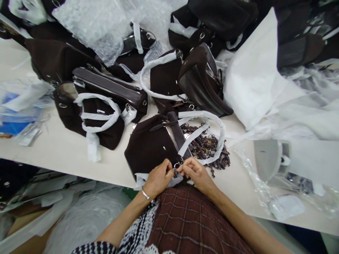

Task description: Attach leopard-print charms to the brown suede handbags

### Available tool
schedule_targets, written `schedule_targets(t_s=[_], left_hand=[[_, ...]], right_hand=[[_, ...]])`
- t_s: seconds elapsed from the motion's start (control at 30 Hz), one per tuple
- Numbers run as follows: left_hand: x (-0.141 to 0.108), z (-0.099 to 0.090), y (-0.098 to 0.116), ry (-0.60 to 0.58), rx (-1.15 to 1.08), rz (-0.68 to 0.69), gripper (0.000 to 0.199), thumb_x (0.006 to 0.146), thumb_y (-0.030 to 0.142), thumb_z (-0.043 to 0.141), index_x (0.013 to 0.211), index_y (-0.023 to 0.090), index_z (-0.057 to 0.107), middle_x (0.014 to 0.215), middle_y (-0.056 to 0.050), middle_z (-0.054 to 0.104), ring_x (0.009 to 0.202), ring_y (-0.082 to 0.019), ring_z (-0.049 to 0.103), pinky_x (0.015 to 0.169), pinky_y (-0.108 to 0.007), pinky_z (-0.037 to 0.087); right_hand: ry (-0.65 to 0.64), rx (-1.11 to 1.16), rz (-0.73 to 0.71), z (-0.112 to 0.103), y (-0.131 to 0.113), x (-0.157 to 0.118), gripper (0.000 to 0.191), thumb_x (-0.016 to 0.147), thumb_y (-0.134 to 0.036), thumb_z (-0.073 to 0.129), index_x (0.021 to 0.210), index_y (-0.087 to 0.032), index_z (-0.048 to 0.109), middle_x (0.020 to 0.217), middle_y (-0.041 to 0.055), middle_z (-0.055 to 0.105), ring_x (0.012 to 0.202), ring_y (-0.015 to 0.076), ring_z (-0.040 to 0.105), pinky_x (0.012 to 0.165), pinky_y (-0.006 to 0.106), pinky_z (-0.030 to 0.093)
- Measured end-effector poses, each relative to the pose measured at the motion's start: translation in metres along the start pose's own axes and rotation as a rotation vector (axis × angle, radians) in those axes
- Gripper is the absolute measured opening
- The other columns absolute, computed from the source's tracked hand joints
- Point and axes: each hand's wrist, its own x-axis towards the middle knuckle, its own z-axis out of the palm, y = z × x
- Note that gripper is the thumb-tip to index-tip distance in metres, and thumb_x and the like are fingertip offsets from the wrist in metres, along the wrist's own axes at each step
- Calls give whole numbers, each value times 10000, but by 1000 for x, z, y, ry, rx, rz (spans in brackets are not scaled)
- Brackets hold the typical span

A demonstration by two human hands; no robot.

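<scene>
A dark brown handbag [150, 148] lies on its side at the table's front edge, its white-wrapped handle [221, 132] looping out to the right. My left hand [160, 176] pinches at a small metal ring [176, 165] by the bag's lower right corner. From the right, my right hand [194, 171] closes its fingers on the same spot, the fingertips of both nearly meeting. A small dark piece shows between them, too small to name. Behind the handle spreads a pile of dark beaded charms [209, 148] with some gold-coloured parts.
More brown bags [102, 120] with wrapped handles lie at the left and behind. Bubble wrap [90, 24] is heaped at the back. White sheeting [254, 74] and a grey tape dispenser [268, 160] stand at the right. Plastic packets [30, 134] lie far left.
</scene>
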Motion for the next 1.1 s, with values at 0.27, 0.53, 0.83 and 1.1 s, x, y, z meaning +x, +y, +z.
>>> schedule_targets(t_s=[0.27,0.53,0.83,1.1], left_hand=[[3,-4,-3,-46,-53,83,146,838,145,419,893,247,508,761,27,580,710,-152,534,675,-238,341],[-6,-5,0,-108,282,117,133,885,317,457,883,272,582,846,-8,603,786,-192,564,699,-276,352],[12,-12,-14,-416,-113,122,115,772,222,509,846,197,594,736,23,595,665,-130,505,617,-222,354],[-4,-9,-5,-182,-367,22,106,780,199,523,851,162,592,754,24,576,676,-106,478,611,-203,357]], right_hand=[[-75,-323,-58,4,-6,2,112,870,-234,562,794,-199,636,681,-25,627,627,117,549,595,227,404],[-162,-635,-105,8,0,-4,192,799,-93,541,693,-199,660,684,-18,673,623,120,590,603,222,390],[-98,-680,-144,11,6,-10,196,757,-68,557,668,-200,671,666,-3,665,604,126,582,585,224,394],[-37,-670,-162,7,-7,-10,200,773,-52,575,683,-199,677,713,5,632,672,132,583,626,240,406]])
